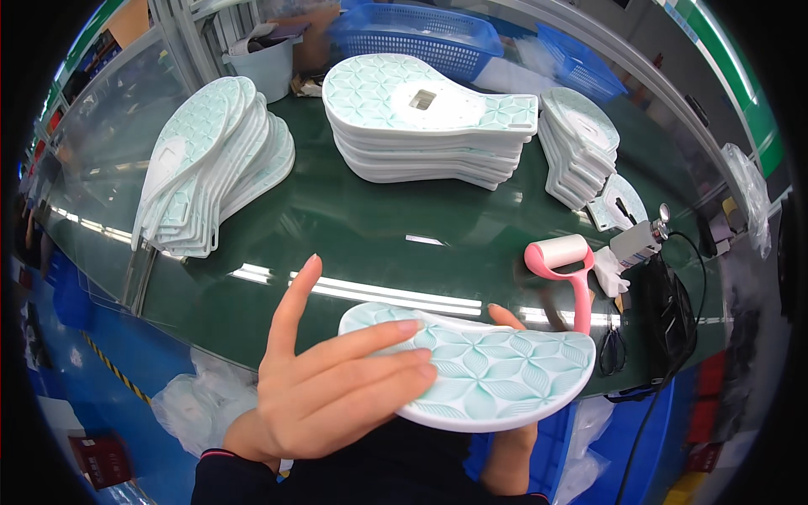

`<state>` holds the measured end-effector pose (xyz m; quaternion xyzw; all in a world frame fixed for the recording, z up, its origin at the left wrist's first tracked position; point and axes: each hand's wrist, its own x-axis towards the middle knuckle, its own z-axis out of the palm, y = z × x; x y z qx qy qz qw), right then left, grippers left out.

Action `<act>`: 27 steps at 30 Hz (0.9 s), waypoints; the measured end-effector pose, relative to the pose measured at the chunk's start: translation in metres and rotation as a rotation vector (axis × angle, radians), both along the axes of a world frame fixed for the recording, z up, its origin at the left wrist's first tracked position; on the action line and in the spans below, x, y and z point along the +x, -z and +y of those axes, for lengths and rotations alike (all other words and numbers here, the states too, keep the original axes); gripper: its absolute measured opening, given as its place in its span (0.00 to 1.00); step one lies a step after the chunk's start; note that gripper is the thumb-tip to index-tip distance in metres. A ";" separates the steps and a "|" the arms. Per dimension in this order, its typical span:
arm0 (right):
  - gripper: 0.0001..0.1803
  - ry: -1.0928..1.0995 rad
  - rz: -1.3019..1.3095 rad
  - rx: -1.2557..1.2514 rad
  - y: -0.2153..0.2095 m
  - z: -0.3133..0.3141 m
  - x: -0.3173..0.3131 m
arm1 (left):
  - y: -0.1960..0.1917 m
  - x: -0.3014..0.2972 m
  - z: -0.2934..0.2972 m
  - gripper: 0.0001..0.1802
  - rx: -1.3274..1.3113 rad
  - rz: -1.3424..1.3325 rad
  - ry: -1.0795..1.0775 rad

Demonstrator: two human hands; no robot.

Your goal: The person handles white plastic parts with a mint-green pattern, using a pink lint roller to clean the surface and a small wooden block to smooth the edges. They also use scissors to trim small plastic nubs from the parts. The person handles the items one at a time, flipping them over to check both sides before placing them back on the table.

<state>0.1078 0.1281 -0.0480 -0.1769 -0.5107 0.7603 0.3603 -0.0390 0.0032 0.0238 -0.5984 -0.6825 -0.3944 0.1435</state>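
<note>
Tilted in front of me is a rounded white plastic panel [488, 370] with a mint-green petal pattern. Fingers of my left hand [332, 396] lie flat on its left part, with the index finger raised clear of it. From behind and below, my right hand [513, 450] grips the panel; only a fingertip at the far edge and the wrist side show, and its other fingers are hidden. Matching paddle-shaped panels stand in a left stack [206, 160], a middle stack [421, 126] with a rectangular cut-out on top, and a right stack [581, 139].
On the dark green table [353, 227] lie a pink-handled lint roller [572, 273], a spray bottle [635, 244], scissors [613, 349] and a black bag-like item [665, 311] with a cable. Blue baskets [417, 38] and a pale bucket [263, 71] stand behind the stacks.
</note>
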 end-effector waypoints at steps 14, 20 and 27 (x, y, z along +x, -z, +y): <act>0.30 0.047 -0.002 0.046 -0.001 -0.001 0.005 | 0.007 0.001 -0.002 0.05 0.080 -0.117 -0.014; 0.26 0.234 -0.116 0.623 -0.003 0.006 0.008 | 0.038 -0.019 0.007 0.10 0.051 -0.084 -0.059; 0.25 0.302 -0.201 0.913 -0.019 0.002 0.003 | 0.055 -0.021 0.010 0.10 0.037 -0.072 -0.075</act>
